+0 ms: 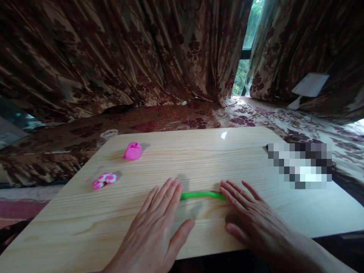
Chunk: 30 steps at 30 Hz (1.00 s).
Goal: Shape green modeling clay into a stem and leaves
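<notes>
The green strip [201,194] lies across the counter [233,155], in the half toward the near edge and well in from the left and right edges. It looks soft and thin, so it could neck down or snap in the middle if the hands pulled apart, and uneven pressure could leave it lumpy or bent.

Fingers on the left hand [159,218] are stretched flat, palm down, thumb spread wide; the right hand [250,214] mirrors it, little finger splayed. Neither grips anything. The strip's ends meet or run under the fingers; how much is covered, I cannot tell.
</notes>
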### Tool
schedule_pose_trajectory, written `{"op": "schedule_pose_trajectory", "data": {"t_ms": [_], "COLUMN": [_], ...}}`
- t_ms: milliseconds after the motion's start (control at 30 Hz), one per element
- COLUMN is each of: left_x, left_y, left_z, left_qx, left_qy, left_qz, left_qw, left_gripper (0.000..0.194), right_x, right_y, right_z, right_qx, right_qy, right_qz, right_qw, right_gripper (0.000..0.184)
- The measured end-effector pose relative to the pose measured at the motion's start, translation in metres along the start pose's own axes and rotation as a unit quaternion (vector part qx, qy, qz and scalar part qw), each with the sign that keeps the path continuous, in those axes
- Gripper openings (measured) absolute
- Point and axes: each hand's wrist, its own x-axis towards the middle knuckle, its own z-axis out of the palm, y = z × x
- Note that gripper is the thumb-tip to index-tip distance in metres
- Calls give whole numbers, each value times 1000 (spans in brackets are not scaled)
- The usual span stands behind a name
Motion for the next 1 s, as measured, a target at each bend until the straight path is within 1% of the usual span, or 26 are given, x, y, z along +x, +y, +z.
{"op": "schedule_pose_trajectory", "data": {"t_ms": [100,167,200,267,333,400,500,567,733,900,1000], "left_x": [27,36,36,27,14,9,17,23,17,27,26], "left_y": [7,8,9,10,12,12,11,10,9,9,11], "left_z": [3,6,7,6,4,3,3,2,-5,-1,-2], "left_qx": [-33,-47,-50,-48,-42,-43,-52,-65,-88,-115,-117], "left_qy": [-45,-63,-68,-70,-58,-39,-77,-88,-91,-105,-109], "left_qz": [29,40,41,46,70,94,68,59,92,54,63], "left_qw": [998,996,996,995,995,994,993,992,988,986,985], "left_gripper": [71,69,68,70,73,74,71,69,71,68,71], "right_x": [5,3,0,-5,-9,-9,-4,-3,-8,-6,-7], "right_y": [5,5,5,2,-2,-3,-1,0,0,0,0], "right_z": [2,3,3,3,3,3,3,4,5,6,6], "right_qx": [-1,-9,-15,-26,-33,-32,-26,-21,-16,-27,-38], "right_qy": [-8,-8,-7,3,11,11,10,15,10,7,7], "right_qz": [-9,-15,-17,-29,-53,-63,-26,-13,-56,-12,-36], "right_qw": [1000,1000,1000,999,998,997,999,1000,998,1000,999], "right_gripper": [71,71,70,71,72,73,70,69,73,70,73]}}
